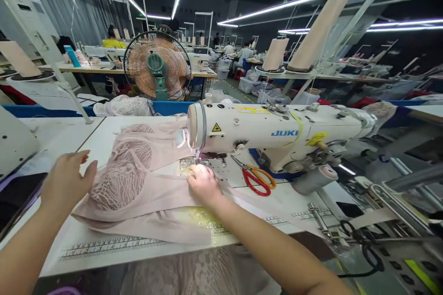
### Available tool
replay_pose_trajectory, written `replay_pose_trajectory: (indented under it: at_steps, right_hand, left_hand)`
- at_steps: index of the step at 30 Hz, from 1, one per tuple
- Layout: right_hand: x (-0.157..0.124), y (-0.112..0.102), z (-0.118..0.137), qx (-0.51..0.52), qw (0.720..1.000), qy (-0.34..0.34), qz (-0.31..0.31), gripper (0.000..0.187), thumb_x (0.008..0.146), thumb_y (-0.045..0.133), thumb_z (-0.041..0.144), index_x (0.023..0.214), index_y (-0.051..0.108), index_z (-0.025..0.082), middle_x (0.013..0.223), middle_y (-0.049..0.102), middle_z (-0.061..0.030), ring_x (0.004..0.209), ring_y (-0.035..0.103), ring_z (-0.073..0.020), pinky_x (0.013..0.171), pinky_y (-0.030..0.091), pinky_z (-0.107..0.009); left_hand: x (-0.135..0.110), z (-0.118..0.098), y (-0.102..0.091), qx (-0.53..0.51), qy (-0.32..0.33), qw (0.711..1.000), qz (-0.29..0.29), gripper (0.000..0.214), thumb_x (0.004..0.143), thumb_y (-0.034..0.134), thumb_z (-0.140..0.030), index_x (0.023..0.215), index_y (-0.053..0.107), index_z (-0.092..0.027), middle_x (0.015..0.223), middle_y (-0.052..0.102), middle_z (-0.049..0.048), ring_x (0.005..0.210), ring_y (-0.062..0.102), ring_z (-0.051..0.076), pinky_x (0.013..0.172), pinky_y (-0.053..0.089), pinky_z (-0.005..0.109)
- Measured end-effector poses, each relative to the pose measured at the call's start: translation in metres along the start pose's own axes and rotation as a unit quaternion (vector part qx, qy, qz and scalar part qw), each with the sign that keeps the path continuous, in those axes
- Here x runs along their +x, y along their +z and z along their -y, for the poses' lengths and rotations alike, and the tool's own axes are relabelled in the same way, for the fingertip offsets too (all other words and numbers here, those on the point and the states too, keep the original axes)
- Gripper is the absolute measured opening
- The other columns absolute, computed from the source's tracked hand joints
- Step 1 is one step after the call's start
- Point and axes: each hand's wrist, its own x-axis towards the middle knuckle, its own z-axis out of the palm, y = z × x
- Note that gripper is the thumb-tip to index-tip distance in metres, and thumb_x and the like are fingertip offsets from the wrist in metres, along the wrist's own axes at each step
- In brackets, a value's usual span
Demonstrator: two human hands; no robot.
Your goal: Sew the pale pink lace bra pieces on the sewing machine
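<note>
A pale pink bra point(138, 175) with lace cups lies spread on the white sewing table, its wings reaching toward the needle of the white sewing machine point(242, 122). My left hand point(67, 182) hovers by the left edge of the lace cup, thumb and fingers apart, holding nothing. Just in front of the needle, my right hand point(206, 185) has its fingers closed on the edge of the bra's fabric; the fingertips are partly hidden. Scissors point(254, 177) with red and orange handles lie right of the needle plate.
A printed ruler point(114, 246) runs along the table's front edge. Behind the table stand a large fan point(157, 67) and white lace pieces point(126, 106). Thread cones point(318, 32) rise at the back right, and a grey cone point(316, 179) lies beside the machine. More lace fabric point(194, 272) hangs below.
</note>
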Motion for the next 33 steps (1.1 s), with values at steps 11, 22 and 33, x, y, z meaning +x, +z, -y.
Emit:
replay_pose_trajectory:
  at_steps: [11, 22, 33]
  right_hand:
    - [-0.04, -0.001, 0.0, -0.009, 0.998, -0.056, 0.001, 0.025, 0.092, 0.048, 0.018, 0.112, 0.063, 0.014, 0.111, 0.064, -0.0123, 0.105, 0.058, -0.024, 0.087, 0.051, -0.036]
    - [-0.105, -0.003, -0.019, 0.087, 0.991, -0.079, -0.059, 0.036, 0.085, 0.048, 0.014, 0.119, 0.058, 0.012, 0.126, 0.06, -0.0151, 0.117, 0.053, -0.0284, 0.097, 0.048, -0.046]
    - [-0.099, 0.002, -0.014, 0.073, 0.996, -0.049, -0.035, 0.041, 0.087, 0.054, 0.023, 0.126, 0.055, 0.01, 0.131, 0.058, -0.0165, 0.123, 0.051, -0.0291, 0.106, 0.04, -0.05]
  left_hand:
    - [-0.001, -0.157, 0.112, -0.129, 0.309, 0.928, 0.163, 0.039, 0.092, 0.038, -0.023, 0.127, 0.053, -0.013, 0.129, 0.059, 0.014, 0.119, 0.055, 0.022, 0.101, 0.047, 0.039]
    - [0.006, -0.169, 0.125, 0.074, 0.319, 0.938, 0.113, 0.044, 0.093, 0.045, -0.034, 0.128, 0.055, -0.009, 0.131, 0.057, 0.0146, 0.116, 0.052, 0.032, 0.098, 0.045, 0.044]
    - [0.018, -0.182, 0.122, 0.121, 0.282, 0.943, 0.131, 0.037, 0.094, 0.044, -0.035, 0.12, 0.057, -0.012, 0.113, 0.062, 0.0131, 0.104, 0.054, 0.028, 0.078, 0.044, 0.038]
